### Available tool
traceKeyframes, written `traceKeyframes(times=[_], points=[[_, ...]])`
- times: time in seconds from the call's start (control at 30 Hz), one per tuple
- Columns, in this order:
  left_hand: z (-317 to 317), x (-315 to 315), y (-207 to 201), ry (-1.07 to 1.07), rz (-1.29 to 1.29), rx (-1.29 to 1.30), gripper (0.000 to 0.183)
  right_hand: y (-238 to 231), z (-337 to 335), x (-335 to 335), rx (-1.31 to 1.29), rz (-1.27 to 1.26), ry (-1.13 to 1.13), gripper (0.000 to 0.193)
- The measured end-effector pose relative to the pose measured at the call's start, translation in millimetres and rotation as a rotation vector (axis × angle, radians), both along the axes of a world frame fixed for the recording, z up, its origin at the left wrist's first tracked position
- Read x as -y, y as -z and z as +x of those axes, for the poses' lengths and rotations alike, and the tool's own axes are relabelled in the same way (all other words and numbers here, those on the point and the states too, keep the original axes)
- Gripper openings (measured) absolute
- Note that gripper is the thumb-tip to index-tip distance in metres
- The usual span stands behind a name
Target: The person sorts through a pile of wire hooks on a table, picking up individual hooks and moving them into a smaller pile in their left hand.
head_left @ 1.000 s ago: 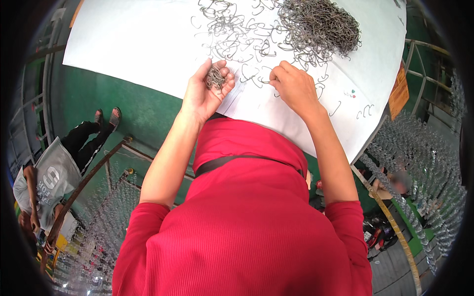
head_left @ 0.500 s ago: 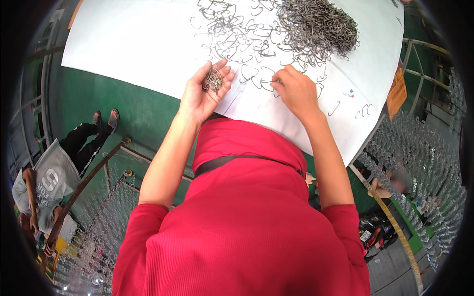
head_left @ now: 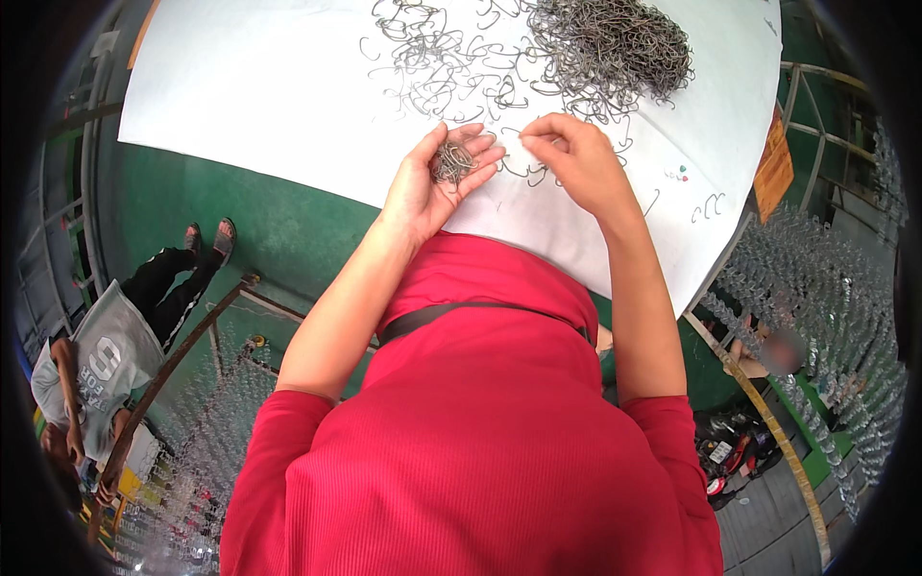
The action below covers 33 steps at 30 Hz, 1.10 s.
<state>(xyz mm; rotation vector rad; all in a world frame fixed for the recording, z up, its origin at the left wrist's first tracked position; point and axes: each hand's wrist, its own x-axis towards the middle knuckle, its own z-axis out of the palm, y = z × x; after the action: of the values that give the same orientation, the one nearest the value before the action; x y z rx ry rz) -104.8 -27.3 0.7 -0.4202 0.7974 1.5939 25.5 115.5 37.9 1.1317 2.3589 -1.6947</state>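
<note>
A small bunch of bent metal wire hooks lies in the palm of my left hand, which is turned up and cupped around it over the near edge of the white-covered table. Just to the right, my right hand pinches one wire hook between thumb and forefinger. The hook reaches from those fingertips toward my left fingers. A few loose hooks rest on the white surface beneath and between the hands.
Beyond my hands, scattered hooks lead to a dense heap of hooks at the far right. A few single hooks lie near the right edge. Racks of hanging clear pieces stand on both sides. Another person is at the left.
My left hand has moved right with its bunch, closer to my right hand. The right hand has lifted slightly toward it, a hook now showing in its fingertips.
</note>
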Motion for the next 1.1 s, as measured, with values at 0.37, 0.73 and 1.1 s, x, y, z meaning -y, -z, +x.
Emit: traceKeyframes(times=[0.37, 0.73, 1.1], points=[[-39, 29, 22, -0.134, 0.097, 0.050, 0.027, 11, 56, 51, 0.110, 0.352, -0.031, 0.014], [-37, 30, 3, -0.162, 0.026, 0.016, 0.024, 17, 24, 73, 0.044, 0.461, -0.258, 0.030], [-38, 28, -7, -0.162, 0.022, -0.004, 0.018, 10, 59, 57, 0.337, 0.426, -0.100, 0.038]])
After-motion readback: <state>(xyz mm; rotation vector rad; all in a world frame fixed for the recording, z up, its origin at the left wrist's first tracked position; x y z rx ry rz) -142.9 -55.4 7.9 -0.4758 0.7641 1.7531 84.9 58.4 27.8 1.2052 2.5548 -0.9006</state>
